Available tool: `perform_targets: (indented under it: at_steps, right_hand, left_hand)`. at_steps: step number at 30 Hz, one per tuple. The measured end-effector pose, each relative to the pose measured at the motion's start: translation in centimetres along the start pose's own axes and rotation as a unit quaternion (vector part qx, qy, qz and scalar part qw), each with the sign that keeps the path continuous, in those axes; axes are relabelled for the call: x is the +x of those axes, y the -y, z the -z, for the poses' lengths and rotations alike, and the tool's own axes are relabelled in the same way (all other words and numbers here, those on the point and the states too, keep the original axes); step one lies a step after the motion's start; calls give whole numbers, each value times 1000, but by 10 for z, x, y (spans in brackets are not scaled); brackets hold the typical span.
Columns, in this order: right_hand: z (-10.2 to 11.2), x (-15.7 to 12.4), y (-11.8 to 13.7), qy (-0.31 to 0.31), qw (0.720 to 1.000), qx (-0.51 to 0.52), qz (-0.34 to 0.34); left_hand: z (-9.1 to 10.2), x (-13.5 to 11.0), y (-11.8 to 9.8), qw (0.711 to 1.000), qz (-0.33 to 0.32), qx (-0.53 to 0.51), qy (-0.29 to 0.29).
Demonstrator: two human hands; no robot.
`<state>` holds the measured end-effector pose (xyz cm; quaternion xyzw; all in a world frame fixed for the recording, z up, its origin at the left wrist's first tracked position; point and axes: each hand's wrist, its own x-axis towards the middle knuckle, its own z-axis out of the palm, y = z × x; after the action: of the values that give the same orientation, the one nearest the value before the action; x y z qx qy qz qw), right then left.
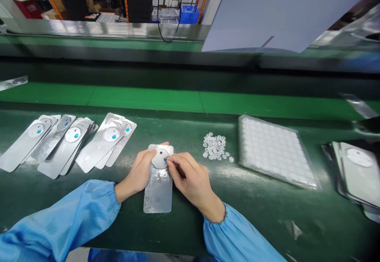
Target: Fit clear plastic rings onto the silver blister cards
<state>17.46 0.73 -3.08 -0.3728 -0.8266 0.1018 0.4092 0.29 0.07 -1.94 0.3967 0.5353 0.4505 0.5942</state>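
Left hand (137, 175): you grip the silvery plate (158, 196) at its left edge, thumb on top.
Right hand (191, 179): your fingertips pinch together at the blue mark (165, 160); anything between, unclear.
Plate axis: between your hands, over tabletop (133, 230), lengthwise toward you; white octagon (157, 160) end away.

Metal-look, plastic and cloth surfaces on a smooth worktop (181, 127) with a satin sheen.
The plate (158, 200) looks metallic and glossy, its face mottled and crinkled below a smoother label (158, 162). The fanned plates (92, 155) share the silvery look, mostly smooth, a few rippled. The discs (215, 145) appear to be translucent plastic; the tray (242, 141) shows clear, glossy plastic walls. The sleeves (74, 210) are thin, softly creased cloth. Behind, the sheet (261, 12) is smooth and matt, the rail (89, 29) shiny, brushed-looking metal, and the bin (190, 15) plastic.
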Motion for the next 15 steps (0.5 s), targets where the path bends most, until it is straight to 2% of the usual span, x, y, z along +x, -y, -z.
perform_targets:
  at_steps: [6,9,12,15]
  right_hand:
    - [-2,-2,-1,8,1000,-7,9]
    - [-3,-3,-1,-8,1000,24,-11]
    - [-4,-3,-1,-33,997,49,-43]
    - [-4,-2,-1,-28,997,45,-56]
  left_hand:
    - [1,1,2,1000,7,-12,-20]
    - [1,1,2,1000,8,-14,-22]
    - [1,1,1,1000,-9,-8,5]
    - [1,0,1,999,-27,2,38]
